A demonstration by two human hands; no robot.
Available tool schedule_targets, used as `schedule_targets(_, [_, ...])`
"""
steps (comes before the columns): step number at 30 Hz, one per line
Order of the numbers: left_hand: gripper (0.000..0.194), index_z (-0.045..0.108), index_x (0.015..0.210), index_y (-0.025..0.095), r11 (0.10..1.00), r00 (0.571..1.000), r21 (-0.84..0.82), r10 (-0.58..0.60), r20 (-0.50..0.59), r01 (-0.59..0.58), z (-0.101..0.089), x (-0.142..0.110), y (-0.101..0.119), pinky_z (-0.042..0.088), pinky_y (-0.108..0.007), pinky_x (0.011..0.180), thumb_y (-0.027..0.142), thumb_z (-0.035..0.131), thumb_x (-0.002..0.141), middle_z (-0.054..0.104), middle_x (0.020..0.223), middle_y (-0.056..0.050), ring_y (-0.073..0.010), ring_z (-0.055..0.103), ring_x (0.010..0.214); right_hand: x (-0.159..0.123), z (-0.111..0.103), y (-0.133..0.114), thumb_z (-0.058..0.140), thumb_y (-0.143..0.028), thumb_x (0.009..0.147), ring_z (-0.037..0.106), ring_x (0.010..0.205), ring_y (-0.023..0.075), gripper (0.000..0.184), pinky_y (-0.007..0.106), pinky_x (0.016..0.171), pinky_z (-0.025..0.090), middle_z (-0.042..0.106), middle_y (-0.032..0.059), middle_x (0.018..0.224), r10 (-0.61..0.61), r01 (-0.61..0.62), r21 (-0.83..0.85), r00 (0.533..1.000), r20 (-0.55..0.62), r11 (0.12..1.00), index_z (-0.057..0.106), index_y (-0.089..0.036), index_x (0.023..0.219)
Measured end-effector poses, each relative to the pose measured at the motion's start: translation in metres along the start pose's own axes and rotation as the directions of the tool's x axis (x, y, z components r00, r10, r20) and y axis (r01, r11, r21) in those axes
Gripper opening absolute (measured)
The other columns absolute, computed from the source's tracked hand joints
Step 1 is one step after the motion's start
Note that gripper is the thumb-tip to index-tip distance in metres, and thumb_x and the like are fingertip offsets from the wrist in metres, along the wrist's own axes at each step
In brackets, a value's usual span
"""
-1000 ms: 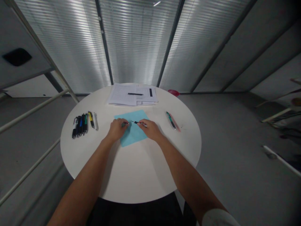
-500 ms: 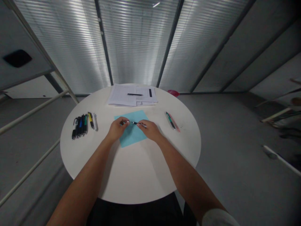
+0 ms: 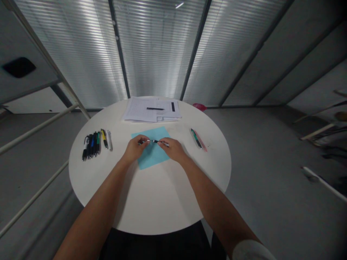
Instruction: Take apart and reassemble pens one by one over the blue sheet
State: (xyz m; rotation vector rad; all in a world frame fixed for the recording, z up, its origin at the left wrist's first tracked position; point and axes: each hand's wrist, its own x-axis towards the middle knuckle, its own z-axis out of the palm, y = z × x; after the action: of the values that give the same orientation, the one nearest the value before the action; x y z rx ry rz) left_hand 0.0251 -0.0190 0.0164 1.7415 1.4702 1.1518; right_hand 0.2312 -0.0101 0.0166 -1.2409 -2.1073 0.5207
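Note:
My left hand (image 3: 135,148) and my right hand (image 3: 174,148) meet over a light blue square sheet (image 3: 154,157) on a white table. Between them lies a pen (image 3: 155,141), dark with silver and white parts, held level. The left fingertips pinch its left end, with a dark piece showing among them. The right fingers are closed around the other end, and a pale tip sticks out past them. Whether the pen is in one piece or in separate parts I cannot tell, since the fingers cover much of it.
On the table's left several pens (image 3: 92,146) lie in a row beside a yellow-and-black pen (image 3: 104,139) and a white pen (image 3: 109,141). To the right are a green-and-black pen (image 3: 196,138) and a pink strip (image 3: 201,141). Papers (image 3: 142,110) with a black pen (image 3: 155,108) lie at the back.

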Motion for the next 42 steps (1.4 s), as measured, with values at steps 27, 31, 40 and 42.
schedule_targets(27, [0.031,0.069,0.089,0.018,1.0,0.989,0.017,0.022,0.144,-0.025,0.0001,-0.0034,-0.0007,0.043,-0.028,0.066,0.044,0.057,0.079,0.069,0.08,-0.004,-0.0166,0.058,0.071,0.0024,-0.0044,0.0015,0.06,-0.043,0.086,0.058,0.088,0.0186,0.021,0.032,0.08,0.033,0.07,0.0024,0.092,-0.062,0.064,-0.208,0.998,0.016,0.976,0.071,-0.03,0.096])
schedule_targets(31, [0.03,0.07,0.081,0.018,1.0,0.989,0.018,0.012,0.147,-0.015,-0.002,-0.0043,0.0045,0.042,-0.028,0.065,0.044,0.056,0.08,0.068,0.075,-0.003,-0.0167,0.058,0.07,0.0024,-0.0051,0.0019,0.059,-0.045,0.086,0.056,0.088,0.0191,0.023,0.033,0.079,0.033,0.069,0.0025,0.09,-0.084,0.084,-0.228,0.996,0.008,0.97,0.072,-0.031,0.097])
schedule_targets(40, [0.026,0.07,0.081,0.017,0.991,0.989,-0.13,-0.02,0.148,0.039,0.0011,-0.0044,0.0007,0.046,-0.028,0.069,0.041,0.068,0.072,0.07,0.078,-0.004,-0.0171,0.061,0.072,-0.0008,-0.0022,0.0027,0.051,-0.047,0.09,0.058,0.085,0.017,0.03,0.028,0.076,0.039,0.068,0.0031,0.089,-0.134,0.137,-0.167,0.99,0.03,0.976,0.072,-0.029,0.101])
schedule_targets(42, [0.027,0.07,0.082,0.016,0.986,0.987,-0.164,-0.009,0.162,0.036,0.0018,-0.0045,-0.0013,0.047,-0.029,0.071,0.04,0.069,0.07,0.071,0.079,-0.004,-0.0174,0.062,0.073,-0.0022,-0.0034,0.0,0.049,-0.047,0.091,0.058,0.083,0.0157,0.031,0.026,0.073,0.04,0.067,0.0027,0.088,-0.128,0.135,-0.161,0.99,0.054,0.978,0.072,-0.028,0.101])
